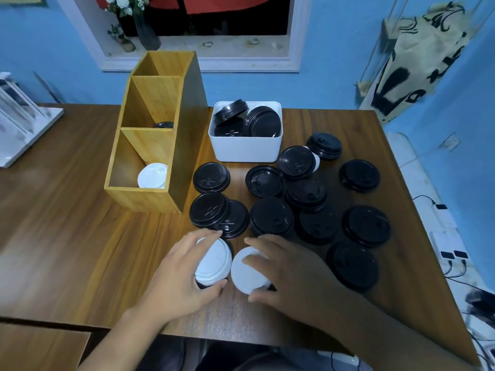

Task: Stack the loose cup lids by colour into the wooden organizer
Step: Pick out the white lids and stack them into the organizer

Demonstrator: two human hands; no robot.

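Two white lids sit nearest the person, one under each of the hands: the left hand [176, 274] is curled around a small stack of white lids [214, 261], thumb at the near rim and fingertips over the far rim, apparently grasping it, while the right hand [284, 266] is spread over a single white lid [247, 271] just beside that stack, fingers touching its top and edge, though whether it has closed on it I cannot tell. Beyond both hands the black lids [272, 215] lie scattered over the table [67, 236], many overlapping, and further off a white bin [246, 145] holds more black ones. Ahead and to the left of the left hand stands the wooden organizer [150, 135], with one white lid [152, 175] already in its nearest compartment and what looks like a dark lid in the middle one. These lids look like thin moulded plastic, so I would judge them very light, a little flexible and smooth enough to slide on the wood; pinching across the rim at opposite edges should hold best, since the domed top gives little purchase. Nested lids may cling together or slip apart, so the stack wants a firm grip at its sides
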